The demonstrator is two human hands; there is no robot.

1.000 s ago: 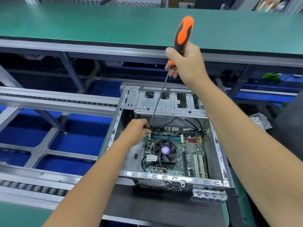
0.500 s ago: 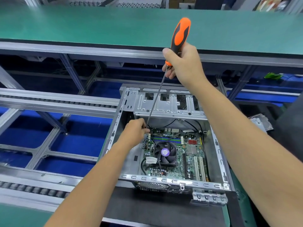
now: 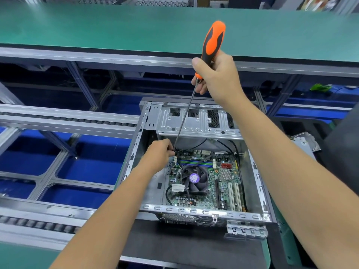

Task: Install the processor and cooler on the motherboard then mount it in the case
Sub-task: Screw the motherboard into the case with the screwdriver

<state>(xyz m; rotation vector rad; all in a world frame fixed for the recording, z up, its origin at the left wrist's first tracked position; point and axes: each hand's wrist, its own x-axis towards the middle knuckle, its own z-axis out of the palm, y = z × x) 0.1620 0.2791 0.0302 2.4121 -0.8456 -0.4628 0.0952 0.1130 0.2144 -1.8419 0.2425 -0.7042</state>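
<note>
— Since a second ago, what has moved?

— Little: my right hand (image 3: 217, 78) has drifted slightly left with the screwdriver (image 3: 212, 41), and my left hand (image 3: 160, 155) stays by the shaft's lower end.

— How are your hands set?

— They are well apart. My right hand grips the orange-and-black handle high above the case (image 3: 258, 183), fingers curled round it. My left hand is curled down inside the case, fingertips pinching at the tip; whether they hold a screw I cannot tell.

— Where is the motherboard (image 3: 223, 181)?

— It lies flat in the case bottom, with the cooler (image 3: 194, 179) on it, fan facing up. The tip meets the board's far left corner. The case sits on a dark mat (image 3: 184, 243) at the near edge of the green workbench (image 3: 266, 251).
</note>
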